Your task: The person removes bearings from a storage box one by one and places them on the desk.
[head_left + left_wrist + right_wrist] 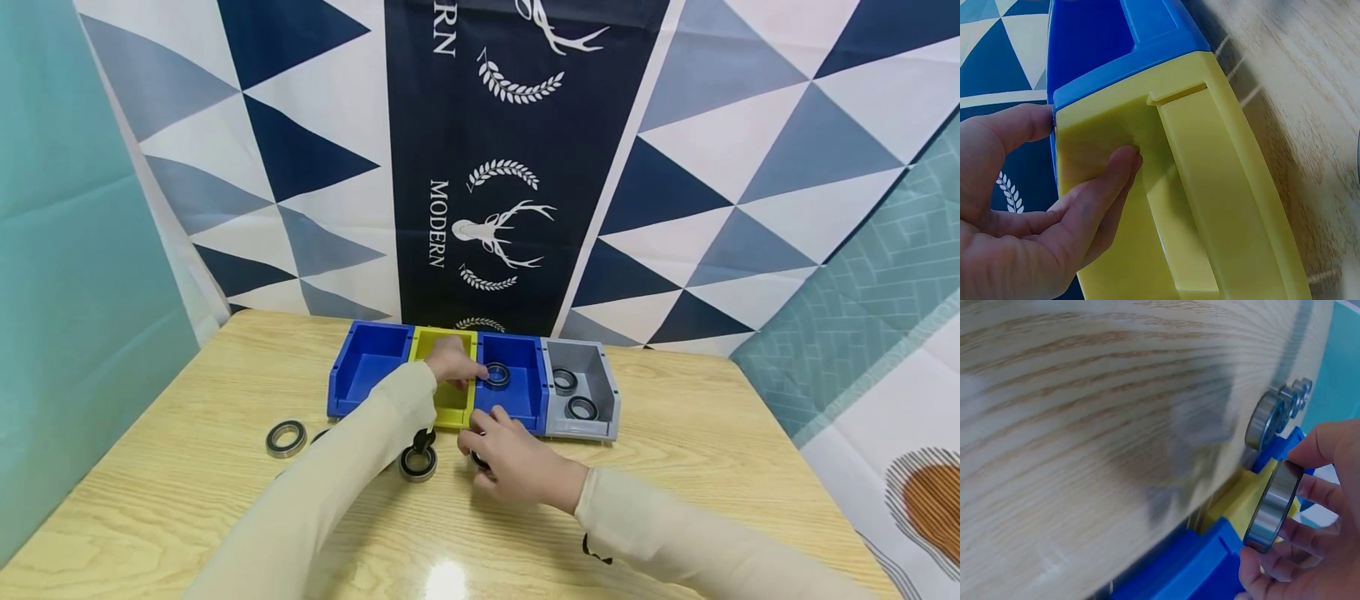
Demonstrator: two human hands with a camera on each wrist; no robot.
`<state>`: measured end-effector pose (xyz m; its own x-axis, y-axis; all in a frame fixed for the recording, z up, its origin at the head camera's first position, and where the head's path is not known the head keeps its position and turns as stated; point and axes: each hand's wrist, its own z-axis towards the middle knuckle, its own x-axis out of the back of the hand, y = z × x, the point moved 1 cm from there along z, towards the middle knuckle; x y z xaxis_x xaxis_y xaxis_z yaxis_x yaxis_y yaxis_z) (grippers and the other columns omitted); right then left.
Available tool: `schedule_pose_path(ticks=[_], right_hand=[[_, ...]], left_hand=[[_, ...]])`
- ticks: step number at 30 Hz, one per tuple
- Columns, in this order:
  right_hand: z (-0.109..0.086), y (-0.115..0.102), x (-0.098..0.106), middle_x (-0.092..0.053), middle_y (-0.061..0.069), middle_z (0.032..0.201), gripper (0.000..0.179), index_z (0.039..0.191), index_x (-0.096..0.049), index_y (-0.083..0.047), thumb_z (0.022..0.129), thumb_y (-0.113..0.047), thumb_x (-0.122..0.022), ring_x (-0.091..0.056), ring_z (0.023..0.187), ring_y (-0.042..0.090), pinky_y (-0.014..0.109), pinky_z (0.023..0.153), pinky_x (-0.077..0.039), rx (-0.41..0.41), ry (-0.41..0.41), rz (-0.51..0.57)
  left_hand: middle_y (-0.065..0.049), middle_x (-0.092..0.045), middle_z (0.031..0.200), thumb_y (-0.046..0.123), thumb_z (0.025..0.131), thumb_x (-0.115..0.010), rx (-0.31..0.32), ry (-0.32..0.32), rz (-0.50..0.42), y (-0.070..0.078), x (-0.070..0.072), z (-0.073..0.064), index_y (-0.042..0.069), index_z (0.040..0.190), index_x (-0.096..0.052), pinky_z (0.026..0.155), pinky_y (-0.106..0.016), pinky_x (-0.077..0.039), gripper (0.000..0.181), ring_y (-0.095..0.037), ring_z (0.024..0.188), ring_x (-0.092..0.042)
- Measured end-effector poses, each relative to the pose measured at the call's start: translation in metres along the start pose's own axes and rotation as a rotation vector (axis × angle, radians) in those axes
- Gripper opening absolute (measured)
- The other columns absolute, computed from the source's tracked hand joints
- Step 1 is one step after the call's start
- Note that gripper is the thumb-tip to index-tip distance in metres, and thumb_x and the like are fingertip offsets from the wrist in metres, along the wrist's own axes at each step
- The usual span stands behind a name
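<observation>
My left hand (452, 362) (1054, 225) reaches over the yellow bin (453, 417) (1210, 187), fairly straight fingers against its walls and nothing seen between them. Beside that fingertip in the head view, a ball bearing (497, 376) with a black seal lies in the right blue bin (525, 400). In front of the bins my right hand (517, 462) (1316, 550) grips another bearing (1274, 505) by its rim, thumb and fingers on opposite sides. From the head view, the hand mostly covers this bearing. The right wrist view shows its shiny steel edge above the table.
At the left end of the row is another blue bin (382, 375); at the right end, a grey bin (603, 417) contains two bearings. Bearings lie on the wooden table (675, 467), one at the left (286, 438) and one near the left sleeve (417, 462). Patterned cloth hangs behind.
</observation>
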<state>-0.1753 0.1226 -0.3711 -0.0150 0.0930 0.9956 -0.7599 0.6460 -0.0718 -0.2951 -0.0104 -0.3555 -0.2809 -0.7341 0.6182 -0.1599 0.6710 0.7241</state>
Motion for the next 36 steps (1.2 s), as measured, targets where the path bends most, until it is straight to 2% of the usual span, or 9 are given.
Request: schedule_pose_path(ticks=[6,12,18,23,30,36], right_hand=[[0.008,-0.003,-0.012,-0.05,-0.002,0.099,0.021,0.1,-0.059,-0.017,0.08,-0.018,-0.067,-0.039,0.086,0.015,0.025,0.064,-0.038,0.006,-0.031,0.022],[0.015,-0.003,-0.023,-0.051,-0.002,0.098,0.023,0.099,-0.059,-0.018,0.078,-0.018,-0.067,-0.04,0.084,0.015,0.024,0.067,-0.039,0.029,-0.046,0.004],[0.019,-0.004,-0.029,-0.053,-0.001,0.097,0.023,0.1,-0.06,-0.016,0.079,-0.019,-0.069,-0.041,0.082,0.014,0.025,0.073,-0.039,0.048,-0.063,0.024],[0.022,-0.005,-0.032,-0.054,-0.002,0.098,0.021,0.097,-0.059,-0.019,0.08,-0.022,-0.07,-0.041,0.082,0.013,0.025,0.076,-0.037,0.03,-0.066,0.023],[0.025,-0.007,-0.034,-0.053,-0.003,0.092,0.018,0.093,-0.059,-0.018,0.079,-0.022,-0.07,-0.04,0.08,0.011,0.025,0.078,-0.035,-0.036,-0.044,0.076],[0.028,-0.009,-0.035,-0.054,-0.003,0.091,0.019,0.093,-0.06,-0.016,0.079,-0.022,-0.071,-0.041,0.079,0.009,0.026,0.079,-0.036,-0.05,-0.05,0.072]], left_hand=[[-0.004,-0.056,0.066,0.022,0.08,-0.076,-0.007,0.009,0.004,-0.001,-0.001,0.002,0.003,0.088,-0.06,0.066,-0.028,-0.058,0.026,-0.019,0.058,-0.063],[-0.005,-0.056,0.067,0.021,0.08,-0.077,-0.012,0.015,0.002,-0.001,-0.001,0.003,0.003,0.087,-0.061,0.063,-0.027,-0.058,0.026,-0.017,0.056,-0.061],[-0.005,-0.056,0.068,0.021,0.079,-0.078,0.005,0.008,0.003,-0.001,-0.001,0.003,0.003,0.087,-0.06,0.064,-0.027,-0.058,0.026,-0.018,0.057,-0.061],[-0.005,-0.056,0.066,0.02,0.079,-0.077,0.007,0.001,-0.013,-0.001,-0.002,0.003,0.004,0.081,-0.06,0.063,-0.027,-0.058,0.023,-0.018,0.058,-0.063],[-0.005,-0.055,0.069,0.021,0.079,-0.078,0.011,0.008,-0.014,-0.001,-0.003,0.002,0.003,0.086,-0.06,0.065,-0.027,-0.058,0.026,-0.019,0.059,-0.064],[-0.004,-0.055,0.066,0.021,0.079,-0.078,0.006,0.006,-0.003,-0.002,-0.002,0.004,0.004,0.081,-0.061,0.065,-0.027,-0.058,0.024,-0.019,0.059,-0.063]])
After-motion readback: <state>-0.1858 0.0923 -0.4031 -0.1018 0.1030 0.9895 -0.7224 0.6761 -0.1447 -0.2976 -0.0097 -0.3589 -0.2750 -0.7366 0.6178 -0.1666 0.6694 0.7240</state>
